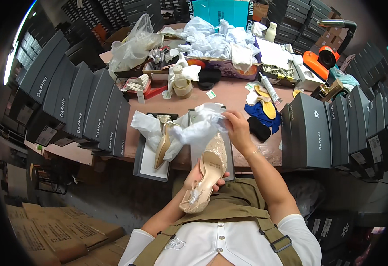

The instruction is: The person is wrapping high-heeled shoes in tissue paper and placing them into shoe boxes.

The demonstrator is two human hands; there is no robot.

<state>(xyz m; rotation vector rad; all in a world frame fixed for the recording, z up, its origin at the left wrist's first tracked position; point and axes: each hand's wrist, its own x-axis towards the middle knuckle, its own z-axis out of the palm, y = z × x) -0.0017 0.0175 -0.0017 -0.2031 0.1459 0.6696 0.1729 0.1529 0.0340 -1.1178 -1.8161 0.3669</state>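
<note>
Looking down through the head camera, I see my left hand [201,174] curled under a glittery champagne slingback shoe [206,170], fingers wrapped closed around its waist so the pointed toe aims up toward the table and the strap end hangs over my olive apron [229,201]. The upper is rough with sparkle; the insole is smooth and pale. My right hand [238,128] sits just above the toe, fingers pinched shut on a wad of crinkled white tissue paper [200,126] that bunches out to the left.

Beside it on the reddish-brown table [229,95] lies an open grey shoebox [153,153], tissue spilling from it, with the matching shoe [163,142] lying inside, slim and tapered. Tall rows of matte dark grey shoeboxes [85,106] stand left, and more of the same boxes [318,131] right. Near my right wrist lie a blue cloth [260,111], a black cloth [259,128] and yellow insole pads [267,104]. Farther back I see a heap of crumpled tissue [220,40], a clear plastic bag [134,44], a roll of tape [183,88] and an orange tool [320,62].
</note>
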